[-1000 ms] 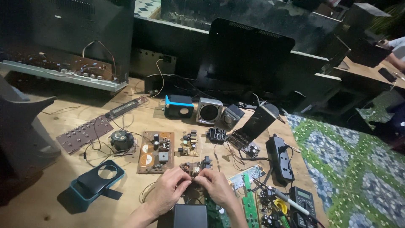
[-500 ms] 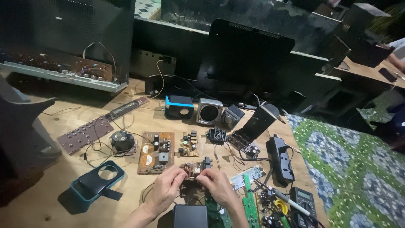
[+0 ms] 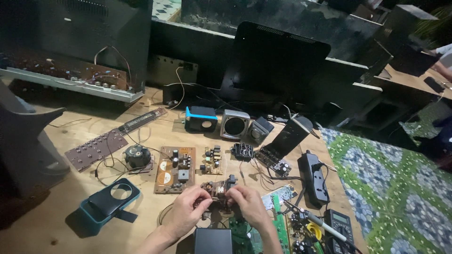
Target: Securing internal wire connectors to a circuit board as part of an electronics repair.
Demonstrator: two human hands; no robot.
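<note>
Both the left hand and the right hand gripped a small circuit board just above the bench, apparently inspecting or prying a component, which likely needed steady fingertip control next

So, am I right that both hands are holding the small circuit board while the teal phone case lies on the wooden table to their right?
Not quite: in the head view the teal phone case lies to their left. Both hands, left hand and right hand, do hold the small circuit board over the wooden table.
</note>
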